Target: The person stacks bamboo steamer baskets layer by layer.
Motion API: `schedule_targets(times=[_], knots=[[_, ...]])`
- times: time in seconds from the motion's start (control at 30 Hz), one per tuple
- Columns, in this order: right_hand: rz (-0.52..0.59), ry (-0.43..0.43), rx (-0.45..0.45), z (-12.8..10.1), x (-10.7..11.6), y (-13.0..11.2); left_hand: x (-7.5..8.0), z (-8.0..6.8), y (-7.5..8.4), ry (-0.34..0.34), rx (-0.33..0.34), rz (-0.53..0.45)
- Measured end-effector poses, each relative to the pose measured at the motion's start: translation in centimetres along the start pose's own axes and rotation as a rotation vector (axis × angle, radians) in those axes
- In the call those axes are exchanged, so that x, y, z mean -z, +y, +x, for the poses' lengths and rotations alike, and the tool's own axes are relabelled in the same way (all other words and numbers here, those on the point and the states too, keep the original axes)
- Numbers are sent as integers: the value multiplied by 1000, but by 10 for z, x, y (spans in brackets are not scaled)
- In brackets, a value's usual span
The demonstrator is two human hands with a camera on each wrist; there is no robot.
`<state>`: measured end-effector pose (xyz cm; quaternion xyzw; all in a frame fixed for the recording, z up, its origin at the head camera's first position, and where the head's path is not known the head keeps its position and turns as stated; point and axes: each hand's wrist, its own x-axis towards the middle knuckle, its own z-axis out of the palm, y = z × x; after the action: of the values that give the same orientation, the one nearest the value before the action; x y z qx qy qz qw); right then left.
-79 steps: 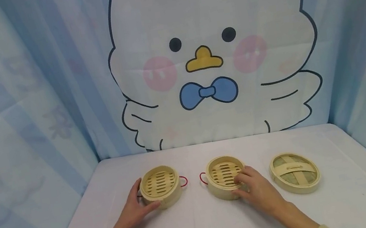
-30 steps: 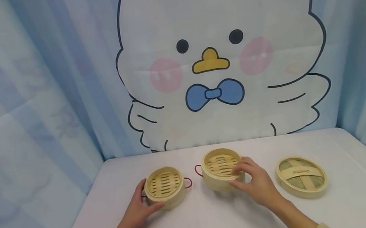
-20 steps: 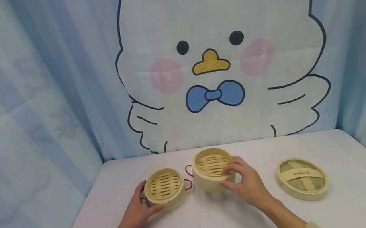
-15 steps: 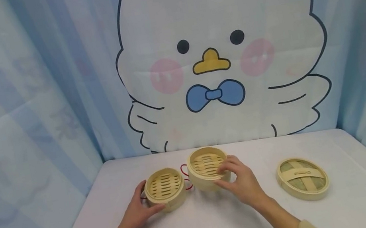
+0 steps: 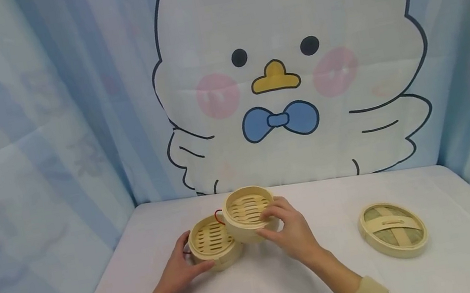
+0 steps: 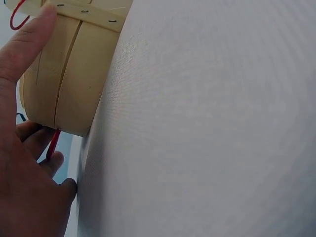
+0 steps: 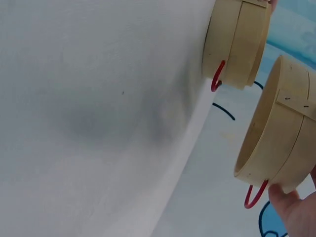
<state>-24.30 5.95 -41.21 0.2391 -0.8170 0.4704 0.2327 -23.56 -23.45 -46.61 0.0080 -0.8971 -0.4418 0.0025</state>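
Note:
On the white table, my left hand holds a round bamboo steamer basket between thumb and fingers; it has a slatted top and red loop handles. My right hand pinches a second bamboo steamer basket by its right rim. This one is off the table, above and partly in front of the first one's right side. From the right wrist view, the raised basket shows its open underside, apart from the lower basket. In the left wrist view, the thumb presses the side of the lower basket.
A round bamboo lid with crossed bands lies on the right of the table. Behind the table hangs a curtain with a cartoon bird; more curtain stands at the sides.
My right hand has lifted the second basket off the table and carried it left until it overlaps the first one in view. My left hand keeps its hold in place.

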Motion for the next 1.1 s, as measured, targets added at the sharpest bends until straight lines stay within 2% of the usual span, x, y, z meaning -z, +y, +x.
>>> schedule_targets(times=[0.37, 0.6, 0.83, 1.1], knots=[[30, -6, 40, 10, -29, -14, 0, 1, -2, 6, -7, -41], [51, -20, 28, 14, -43, -23, 0, 1, -2, 4, -7, -57], [66, -41, 12, 13, -55, -32, 1, 0, -4, -1, -31, -75], [50, -47, 52, 11, -69, -38, 0, -1, -4, 23, -25, -102]])
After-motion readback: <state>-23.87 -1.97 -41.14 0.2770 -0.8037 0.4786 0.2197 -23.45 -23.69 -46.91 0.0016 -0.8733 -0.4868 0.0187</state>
